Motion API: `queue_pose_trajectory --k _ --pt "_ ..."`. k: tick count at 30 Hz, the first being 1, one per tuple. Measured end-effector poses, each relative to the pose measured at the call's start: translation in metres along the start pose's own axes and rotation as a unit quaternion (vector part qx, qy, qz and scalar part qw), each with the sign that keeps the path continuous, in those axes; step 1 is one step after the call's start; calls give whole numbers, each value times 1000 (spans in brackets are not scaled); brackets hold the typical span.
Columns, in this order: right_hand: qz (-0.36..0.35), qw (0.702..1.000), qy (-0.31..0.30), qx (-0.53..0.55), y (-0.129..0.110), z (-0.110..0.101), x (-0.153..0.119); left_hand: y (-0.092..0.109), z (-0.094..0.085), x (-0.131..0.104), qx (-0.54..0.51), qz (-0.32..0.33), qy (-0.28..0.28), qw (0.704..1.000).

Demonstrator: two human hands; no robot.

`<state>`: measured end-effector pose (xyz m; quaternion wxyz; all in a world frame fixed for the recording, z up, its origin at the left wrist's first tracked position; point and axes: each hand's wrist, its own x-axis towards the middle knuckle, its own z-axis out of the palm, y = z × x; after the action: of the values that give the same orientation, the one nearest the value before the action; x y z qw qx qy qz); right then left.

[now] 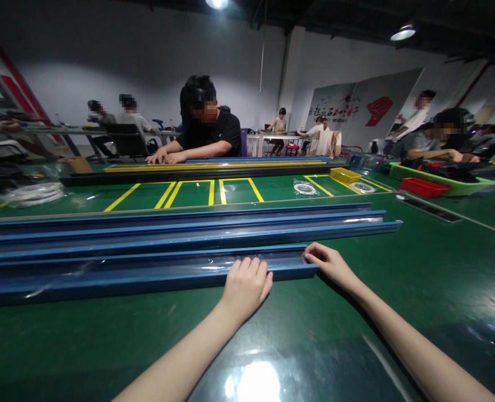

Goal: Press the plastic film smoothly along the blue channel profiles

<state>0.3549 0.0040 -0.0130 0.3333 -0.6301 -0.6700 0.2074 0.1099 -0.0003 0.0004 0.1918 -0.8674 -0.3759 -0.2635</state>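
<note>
A long blue channel with a clear film inside lies across the green table. My left hand rests over its near wall, close to the right end, with the fingers bent into the channel and the thumb along the outside. At the right end of the same channel is my right hand, its thumb and index finger curled together at the clear film; the fingertips are partly hidden. Just behind lie more blue channels, side by side.
Across the table a person in black leans over a yellow strip and a black bar. Coiled white cables, a yellow bin, a red bin and a green tray lie farther back.
</note>
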Motion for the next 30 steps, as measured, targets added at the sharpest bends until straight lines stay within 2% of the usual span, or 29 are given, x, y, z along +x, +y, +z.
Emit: queue_pose_trajectory --k 7,19,24,30 --pt "-14 999 16 -44 -5 0 -3 -1 0 0 -4 -12 7 1000" --pt "-15 999 17 -36 -4 1 -2 3 3 3 -1 -55 -13 998" --pt "-12 999 18 -37 -2 1 -2 -3 2 4 -29 -53 -39 997" --pt "-13 999 13 -33 0 2 -1 -13 -4 7 -68 -34 -99 992"
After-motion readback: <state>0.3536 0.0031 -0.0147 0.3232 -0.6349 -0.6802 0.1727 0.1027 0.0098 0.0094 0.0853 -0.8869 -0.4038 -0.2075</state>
